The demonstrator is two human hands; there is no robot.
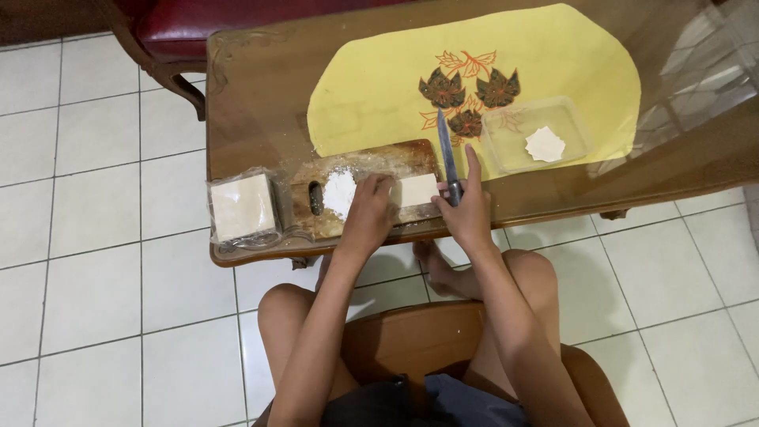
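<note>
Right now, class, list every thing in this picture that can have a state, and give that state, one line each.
left hand: pressing on the pale dough square
right hand: gripping a knife, blade flat on the table
wooden board: floured, lying flat
clear container: open, one cut dough piece inside
wrapped dough stack: in plastic, on the table corner

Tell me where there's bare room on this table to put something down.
Most free: the yellow mat left of its leaf print, and the bare table left of the mat, behind the cutting board. Crowded: the front edge, with the wrapped stack, the board, the left hand, and the right hand holding the knife. The clear tray takes the mat's right.
</note>
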